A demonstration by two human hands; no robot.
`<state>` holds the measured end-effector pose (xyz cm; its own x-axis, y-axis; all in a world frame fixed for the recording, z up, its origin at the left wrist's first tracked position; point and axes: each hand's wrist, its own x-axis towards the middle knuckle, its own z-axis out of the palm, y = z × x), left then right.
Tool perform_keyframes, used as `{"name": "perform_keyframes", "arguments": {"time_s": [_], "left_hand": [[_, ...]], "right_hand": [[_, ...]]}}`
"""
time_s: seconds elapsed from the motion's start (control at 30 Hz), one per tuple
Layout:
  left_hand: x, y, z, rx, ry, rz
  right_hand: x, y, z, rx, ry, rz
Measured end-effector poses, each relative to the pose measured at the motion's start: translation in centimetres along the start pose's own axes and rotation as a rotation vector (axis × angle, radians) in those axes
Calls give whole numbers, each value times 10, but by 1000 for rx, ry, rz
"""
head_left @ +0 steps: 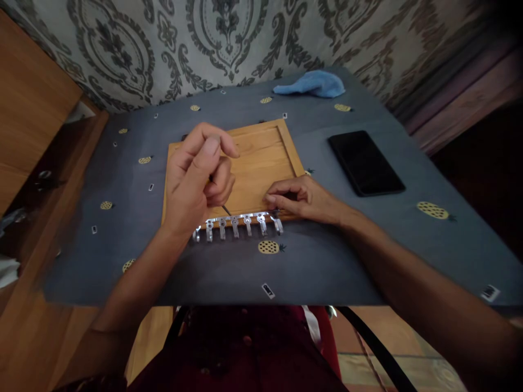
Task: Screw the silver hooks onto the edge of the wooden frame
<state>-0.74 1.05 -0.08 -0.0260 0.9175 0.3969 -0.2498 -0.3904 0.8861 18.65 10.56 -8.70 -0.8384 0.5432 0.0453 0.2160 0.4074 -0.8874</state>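
A wooden board with a raised rim (261, 158) lies on the table, and a silver metal hook rail (235, 220) with several hooks runs along its near edge. My left hand (200, 174) is closed above the board's left side. From under its fingers a thin dark shaft, like that of a screwdriver (226, 210), points down to the rail; its handle is hidden in the fist. At the rail's right end, my right hand (300, 198) is closed, thumb and fingertips pressed together against the rail and board edge.
A black phone (365, 163) lies right of the board. Near the wall, a crumpled blue cloth (312, 84) rests on the grey pineapple-print tablecloth (327, 272). Wooden furniture (36, 109) stands along the left side. The table's near edge is close to my body.
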Motion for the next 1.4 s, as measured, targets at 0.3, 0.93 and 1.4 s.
{"name": "perform_keyframes", "arguments": {"time_s": [0.3, 0.93, 1.4], "left_hand": [[-6, -17, -2, -1, -7, 26], [-10, -26, 2, 71, 17, 41], [-17, -29, 18, 116, 290, 143]], "right_hand": [[0, 1, 1, 10, -4, -27], [0, -1, 0, 13, -17, -24], [0, 1, 0, -47, 14, -56]]}}
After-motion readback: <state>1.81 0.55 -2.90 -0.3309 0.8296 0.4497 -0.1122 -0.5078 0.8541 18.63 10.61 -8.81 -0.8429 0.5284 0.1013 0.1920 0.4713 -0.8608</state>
